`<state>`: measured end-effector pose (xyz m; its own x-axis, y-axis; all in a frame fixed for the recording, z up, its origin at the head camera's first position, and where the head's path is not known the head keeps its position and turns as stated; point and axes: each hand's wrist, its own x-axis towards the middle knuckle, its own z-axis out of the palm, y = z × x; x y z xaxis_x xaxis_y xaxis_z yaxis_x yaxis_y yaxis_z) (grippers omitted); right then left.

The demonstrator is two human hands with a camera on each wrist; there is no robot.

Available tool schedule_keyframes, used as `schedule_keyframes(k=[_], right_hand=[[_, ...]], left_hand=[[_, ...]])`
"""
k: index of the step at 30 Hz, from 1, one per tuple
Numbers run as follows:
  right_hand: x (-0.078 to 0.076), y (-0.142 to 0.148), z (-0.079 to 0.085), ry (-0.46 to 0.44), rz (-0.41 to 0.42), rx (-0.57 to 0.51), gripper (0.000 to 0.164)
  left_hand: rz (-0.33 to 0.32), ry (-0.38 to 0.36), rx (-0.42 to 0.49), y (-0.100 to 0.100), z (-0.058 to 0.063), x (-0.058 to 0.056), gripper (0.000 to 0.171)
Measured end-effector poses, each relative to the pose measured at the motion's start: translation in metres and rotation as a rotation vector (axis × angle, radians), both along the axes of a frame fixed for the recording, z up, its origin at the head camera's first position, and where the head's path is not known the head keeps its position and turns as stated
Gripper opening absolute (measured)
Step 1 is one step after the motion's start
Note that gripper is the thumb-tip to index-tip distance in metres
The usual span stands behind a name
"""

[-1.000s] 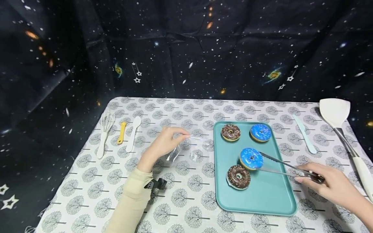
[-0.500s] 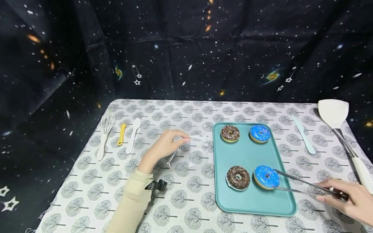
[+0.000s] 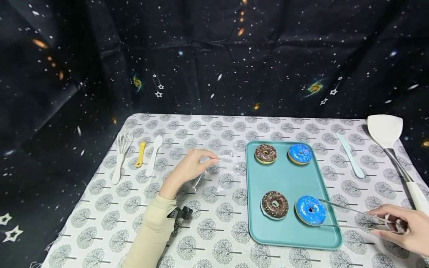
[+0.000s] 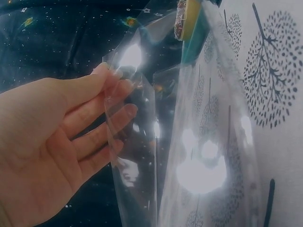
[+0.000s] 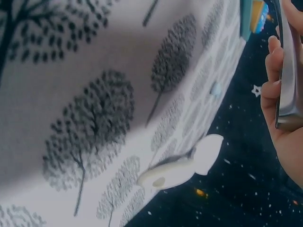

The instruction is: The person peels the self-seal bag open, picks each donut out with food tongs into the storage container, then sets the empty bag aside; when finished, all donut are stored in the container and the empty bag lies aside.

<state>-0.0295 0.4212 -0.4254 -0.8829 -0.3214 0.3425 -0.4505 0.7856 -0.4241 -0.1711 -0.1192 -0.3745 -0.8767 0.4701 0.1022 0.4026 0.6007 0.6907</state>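
Observation:
My left hand (image 3: 191,165) pinches the edge of a clear plastic bag (image 4: 132,189) between thumb and index finger, left of the tray; its other fingers spread behind the film. At the right, my right hand (image 3: 403,227) holds metal tongs (image 3: 352,210). Their two tips stand either side of a blue donut (image 3: 304,214) with sprinkles, which lies at the front right of the teal tray (image 3: 288,236). Beside it sits a chocolate donut (image 3: 268,206). Another chocolate donut (image 3: 261,155) and a second blue donut (image 3: 296,152) lie along the tray's far end.
Left of the bag lie a white whisk (image 3: 118,163), a yellow measuring spoon (image 3: 140,154) and a white spoon (image 3: 153,158). A light blue knife (image 3: 350,156) and a white spatula (image 3: 385,128) lie right of the tray. A dark starry cloth (image 3: 214,56) hangs behind the table.
My right hand has carried the blue donut in the tongs from mid-tray to the front right, and the tongs have spread around it. The left hand stays nearly still with the bag.

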Motion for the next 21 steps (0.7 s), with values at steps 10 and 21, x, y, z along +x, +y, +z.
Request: schedule_keyframes(k=[10, 21], right_hand=[[-0.011, -0.004, -0.002, -0.124, -0.237, -0.08, 0.045], [-0.033, -0.036, 0.007, -0.432, -0.348, 0.079, 0.058]], left_hand=[[0.014, -0.014, -0.009, 0.001, -0.002, 0.001, 0.024], [-0.007, 0.035, -0.005, 0.003, -0.004, 0.0, 0.024]])
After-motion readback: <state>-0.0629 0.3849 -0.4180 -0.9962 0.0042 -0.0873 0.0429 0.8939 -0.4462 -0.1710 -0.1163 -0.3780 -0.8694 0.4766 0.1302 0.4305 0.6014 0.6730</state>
